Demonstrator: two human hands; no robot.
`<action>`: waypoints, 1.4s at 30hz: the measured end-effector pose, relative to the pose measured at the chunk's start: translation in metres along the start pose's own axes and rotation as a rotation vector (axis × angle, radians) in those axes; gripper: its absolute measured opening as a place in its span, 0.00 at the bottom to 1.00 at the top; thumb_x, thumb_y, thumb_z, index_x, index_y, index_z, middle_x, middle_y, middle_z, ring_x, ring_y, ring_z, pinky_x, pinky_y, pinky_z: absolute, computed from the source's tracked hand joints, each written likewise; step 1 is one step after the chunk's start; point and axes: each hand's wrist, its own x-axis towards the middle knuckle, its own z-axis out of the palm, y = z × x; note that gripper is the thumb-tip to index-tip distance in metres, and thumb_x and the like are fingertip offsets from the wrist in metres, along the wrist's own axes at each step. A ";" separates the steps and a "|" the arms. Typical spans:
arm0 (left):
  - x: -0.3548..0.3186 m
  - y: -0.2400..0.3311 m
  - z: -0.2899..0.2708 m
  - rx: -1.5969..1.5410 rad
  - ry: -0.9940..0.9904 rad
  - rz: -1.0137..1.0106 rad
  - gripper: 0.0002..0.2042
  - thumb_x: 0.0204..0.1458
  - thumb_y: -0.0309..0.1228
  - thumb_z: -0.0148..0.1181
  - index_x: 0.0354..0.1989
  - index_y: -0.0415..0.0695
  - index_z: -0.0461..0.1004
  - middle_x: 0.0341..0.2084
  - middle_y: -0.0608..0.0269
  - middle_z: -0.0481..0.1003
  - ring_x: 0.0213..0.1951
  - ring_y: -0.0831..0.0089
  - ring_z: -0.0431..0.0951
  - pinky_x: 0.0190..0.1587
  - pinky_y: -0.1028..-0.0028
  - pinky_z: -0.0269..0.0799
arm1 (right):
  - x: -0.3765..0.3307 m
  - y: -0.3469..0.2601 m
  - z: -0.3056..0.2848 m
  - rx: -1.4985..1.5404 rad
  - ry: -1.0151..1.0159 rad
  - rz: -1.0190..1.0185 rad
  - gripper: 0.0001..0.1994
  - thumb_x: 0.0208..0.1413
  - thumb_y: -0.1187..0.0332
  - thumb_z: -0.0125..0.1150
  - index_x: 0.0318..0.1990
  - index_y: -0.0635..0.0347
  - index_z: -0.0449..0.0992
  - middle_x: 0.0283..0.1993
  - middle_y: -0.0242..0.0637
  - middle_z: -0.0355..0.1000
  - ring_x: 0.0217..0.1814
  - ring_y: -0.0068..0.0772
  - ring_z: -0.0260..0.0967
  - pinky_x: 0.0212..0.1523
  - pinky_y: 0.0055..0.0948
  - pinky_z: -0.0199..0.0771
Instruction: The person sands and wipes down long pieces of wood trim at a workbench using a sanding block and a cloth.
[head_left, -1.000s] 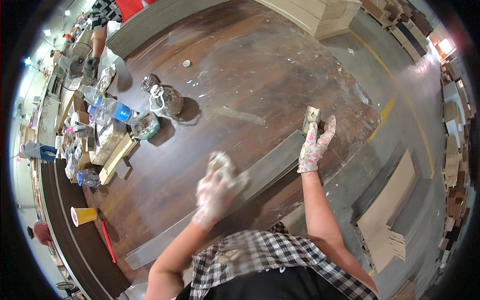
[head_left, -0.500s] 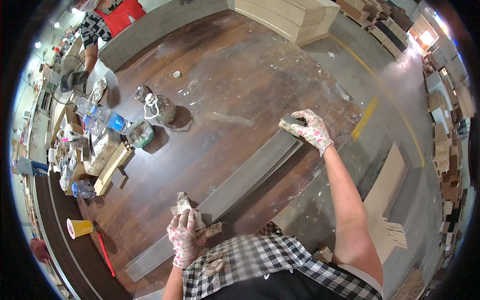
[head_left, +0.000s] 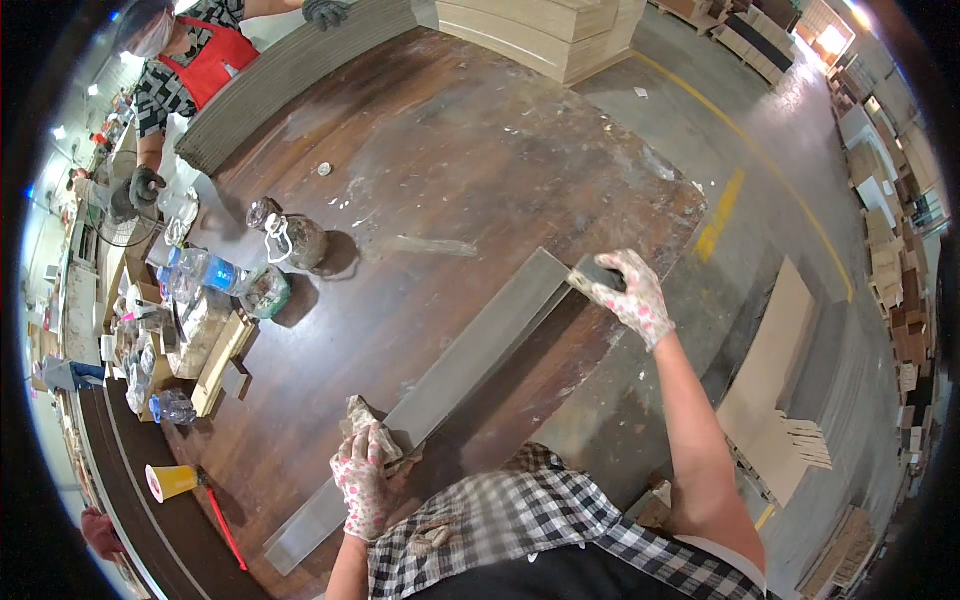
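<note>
A long, narrow grey board (head_left: 480,345) lies slantwise on the brown tabletop, with the edge of another strip showing beneath it. My left hand (head_left: 360,482), in a white glove with pink dots, is closed around a crumpled, stained rag (head_left: 362,412) over the near left part of the board. At the far right end, my right hand (head_left: 640,300), gloved alike, grips a small dark block with a pale side (head_left: 590,275), like a sanding block. The block is against or very near the board's end corner.
Bottles and a glass jug (head_left: 305,245) stand at the left beside wooden scraps. A yellow cup (head_left: 172,482) and a red-handled tool (head_left: 226,530) lie nearer. Beyond the table's far left edge, a person in a red apron (head_left: 215,65) touches a stack of grey boards (head_left: 290,85).
My right hand has brought the block from the top of the board's end to its right corner. The left hand stays with the rag. The other person's hand now rests on the stack.
</note>
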 end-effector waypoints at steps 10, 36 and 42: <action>0.005 -0.007 0.006 -0.166 0.199 0.173 0.34 0.33 0.32 0.67 0.56 0.46 0.69 0.52 0.54 0.72 0.52 0.50 0.70 0.53 0.52 0.63 | -0.039 -0.024 0.056 0.009 0.280 -0.020 0.26 0.46 0.69 0.70 0.55 0.58 0.71 0.50 0.46 0.70 0.52 0.51 0.67 0.55 0.41 0.70; -0.290 -0.144 0.035 -0.624 0.007 -0.094 0.13 0.39 0.33 0.65 0.36 0.46 0.76 0.37 0.52 0.76 0.39 0.52 0.76 0.43 0.56 0.71 | -0.286 -0.357 0.228 0.277 -0.113 -0.586 0.29 0.37 0.68 0.73 0.53 0.58 0.74 0.46 0.43 0.68 0.47 0.47 0.66 0.48 0.44 0.70; -0.380 -0.184 0.036 -0.706 0.148 -0.214 0.13 0.44 0.33 0.66 0.40 0.48 0.77 0.42 0.53 0.77 0.41 0.52 0.78 0.41 0.57 0.74 | -0.363 -0.488 0.290 0.342 -0.349 -0.838 0.28 0.40 0.67 0.71 0.54 0.57 0.74 0.45 0.42 0.69 0.46 0.46 0.67 0.46 0.43 0.69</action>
